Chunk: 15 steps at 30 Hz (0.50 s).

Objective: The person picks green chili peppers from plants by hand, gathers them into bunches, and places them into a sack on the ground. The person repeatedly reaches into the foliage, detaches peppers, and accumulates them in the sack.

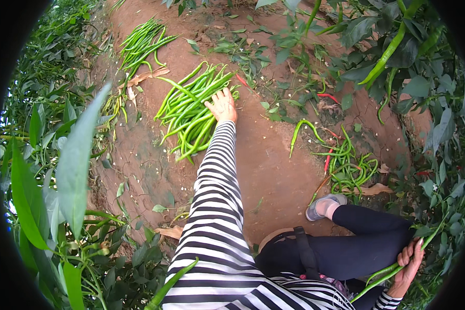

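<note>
My left hand (223,105) rests palm down on the right side of a heap of long green chili peppers (190,112), its fingers spread. The heap lies on bare reddish soil, with most peppers roughly lined up. At the lower right, beside my bent knee, my right hand (409,260) is closed around a few long green chili peppers (381,279). Their ends stick out on both sides of the fist. How many it holds is hard to tell, since the fingers cover their middles.
A smaller green pepper heap (142,44) lies farther ahead. Curled green peppers (348,162) with a few red ones lie loose near my shoe (323,207). Pepper plants (410,58) with hanging fruit line the right side; close leaves (79,166) block the left. Dry leaves litter the soil.
</note>
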Available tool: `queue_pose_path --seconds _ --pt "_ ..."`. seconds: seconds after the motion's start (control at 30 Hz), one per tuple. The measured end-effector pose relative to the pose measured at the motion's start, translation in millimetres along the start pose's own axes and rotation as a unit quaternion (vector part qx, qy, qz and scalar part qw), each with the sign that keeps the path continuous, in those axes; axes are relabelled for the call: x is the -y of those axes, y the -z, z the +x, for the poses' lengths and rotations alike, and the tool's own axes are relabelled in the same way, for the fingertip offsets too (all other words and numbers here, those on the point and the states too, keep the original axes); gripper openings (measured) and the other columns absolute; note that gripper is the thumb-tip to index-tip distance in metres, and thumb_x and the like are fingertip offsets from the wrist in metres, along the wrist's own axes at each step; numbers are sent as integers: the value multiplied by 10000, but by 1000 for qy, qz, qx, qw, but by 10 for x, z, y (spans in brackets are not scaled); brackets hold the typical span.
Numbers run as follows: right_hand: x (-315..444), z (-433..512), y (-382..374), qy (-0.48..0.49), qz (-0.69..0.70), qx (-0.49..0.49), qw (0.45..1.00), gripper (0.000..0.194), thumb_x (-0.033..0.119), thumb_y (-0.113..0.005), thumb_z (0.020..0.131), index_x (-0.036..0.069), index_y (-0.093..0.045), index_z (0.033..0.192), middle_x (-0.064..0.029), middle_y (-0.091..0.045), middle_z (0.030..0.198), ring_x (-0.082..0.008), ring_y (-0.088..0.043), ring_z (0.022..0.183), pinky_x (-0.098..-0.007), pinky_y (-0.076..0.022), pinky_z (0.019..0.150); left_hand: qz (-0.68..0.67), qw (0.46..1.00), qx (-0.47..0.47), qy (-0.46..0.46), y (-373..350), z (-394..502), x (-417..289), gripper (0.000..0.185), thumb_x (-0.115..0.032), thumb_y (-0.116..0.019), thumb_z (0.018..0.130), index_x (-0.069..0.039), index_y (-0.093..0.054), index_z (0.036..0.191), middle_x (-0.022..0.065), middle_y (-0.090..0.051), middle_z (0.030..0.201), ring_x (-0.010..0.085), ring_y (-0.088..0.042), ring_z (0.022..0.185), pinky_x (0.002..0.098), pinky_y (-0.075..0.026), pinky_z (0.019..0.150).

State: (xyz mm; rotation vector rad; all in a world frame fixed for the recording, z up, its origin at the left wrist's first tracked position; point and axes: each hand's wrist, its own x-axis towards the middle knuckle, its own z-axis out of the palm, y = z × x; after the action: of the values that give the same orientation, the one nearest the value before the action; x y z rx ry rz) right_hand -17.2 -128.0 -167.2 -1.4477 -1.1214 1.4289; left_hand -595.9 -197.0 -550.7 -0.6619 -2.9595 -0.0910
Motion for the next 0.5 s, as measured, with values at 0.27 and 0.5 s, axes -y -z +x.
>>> queue_pose_path --seconds 0.27,0.5 --pt "7 47 38 -22 -6 -1 1000 196 251 -509 976 75 -529 1060 41 -361 649 -20 -278 427 -172 -228 350 -29 990 121 -58 -95 -244 -15 982 -439 -818 623 -65 -317 1380 87 -472 1260 249 -455 1174 582 -284 1027" --pt "-9 43 56 -4 14 31 999 200 226 -500 981 46 -513 1069 38 -363 674 -16 -271 450 -168 -236 362 -313 924 132 -174 331 -122 708 838 -270 -831 646 -53 -406 1335 170 -499 1300 292 -488 1200 401 -365 1041"
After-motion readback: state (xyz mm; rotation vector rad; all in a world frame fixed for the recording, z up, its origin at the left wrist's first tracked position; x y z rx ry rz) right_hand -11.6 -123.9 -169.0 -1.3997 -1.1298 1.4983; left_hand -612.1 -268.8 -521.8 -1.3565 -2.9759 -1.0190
